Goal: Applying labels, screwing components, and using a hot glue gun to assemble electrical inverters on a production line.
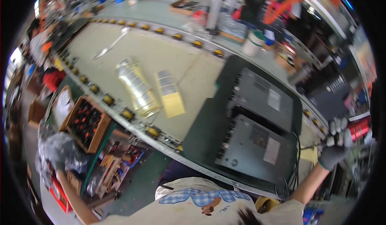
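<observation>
My left hand (59, 154) is stretched out to the far left at a crumpled clear plastic bag (74, 157). Blur and the bag's folds hide its fingers. On the far right, my right hand (337, 147) wears a dark grey glove with paler fingertips. Its fingers look spread, beside a red object (358, 127) that is too blurred to name. Two dark laptop-like casings lie side by side on a green mat in front of me: a farther one (257, 96) and a nearer one (251, 144). Each bears a pale label.
Silvery label sheets (136, 90) and a yellow-backed strip (171, 94) lie on the pale worktop (193, 92), edged with yellow rollers. A white strip-like object (112, 44) lies farther off. A box of black and orange parts (84, 122) stands left; cables (297, 164) hang right.
</observation>
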The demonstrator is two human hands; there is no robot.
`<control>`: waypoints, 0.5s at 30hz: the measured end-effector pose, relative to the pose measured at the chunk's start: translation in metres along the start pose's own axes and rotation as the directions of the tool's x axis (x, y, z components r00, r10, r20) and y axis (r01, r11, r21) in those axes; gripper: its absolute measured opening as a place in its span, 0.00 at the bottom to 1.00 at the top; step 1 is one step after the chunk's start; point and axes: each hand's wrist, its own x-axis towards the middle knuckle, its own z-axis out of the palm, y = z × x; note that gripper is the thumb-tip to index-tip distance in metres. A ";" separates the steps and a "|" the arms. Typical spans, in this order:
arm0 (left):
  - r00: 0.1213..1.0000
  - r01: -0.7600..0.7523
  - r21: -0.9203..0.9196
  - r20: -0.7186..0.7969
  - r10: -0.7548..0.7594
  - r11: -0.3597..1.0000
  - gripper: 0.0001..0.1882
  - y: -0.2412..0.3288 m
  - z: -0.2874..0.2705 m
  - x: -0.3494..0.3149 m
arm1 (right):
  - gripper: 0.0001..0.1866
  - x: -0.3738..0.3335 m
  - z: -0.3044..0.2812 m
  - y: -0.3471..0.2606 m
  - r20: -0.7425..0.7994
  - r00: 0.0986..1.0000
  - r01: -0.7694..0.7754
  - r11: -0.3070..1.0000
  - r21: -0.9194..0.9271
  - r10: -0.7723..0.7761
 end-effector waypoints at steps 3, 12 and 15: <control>0.919 0.374 -0.310 0.251 -0.304 0.874 0.24 -0.020 0.004 -0.024 | 0.26 -0.017 0.006 -0.007 0.033 0.999 -0.026 0.987 0.160 0.021; 0.858 0.506 -0.511 0.210 -0.470 0.695 0.13 0.038 -0.150 -0.004 | 0.27 -0.033 0.025 -0.010 -0.008 0.982 0.186 0.964 0.189 -0.188; 0.600 0.393 -0.915 0.179 -0.780 0.092 0.13 -0.020 -0.073 -0.045 | 0.27 -0.026 0.029 -0.007 -0.001 0.987 0.154 0.934 0.323 -0.162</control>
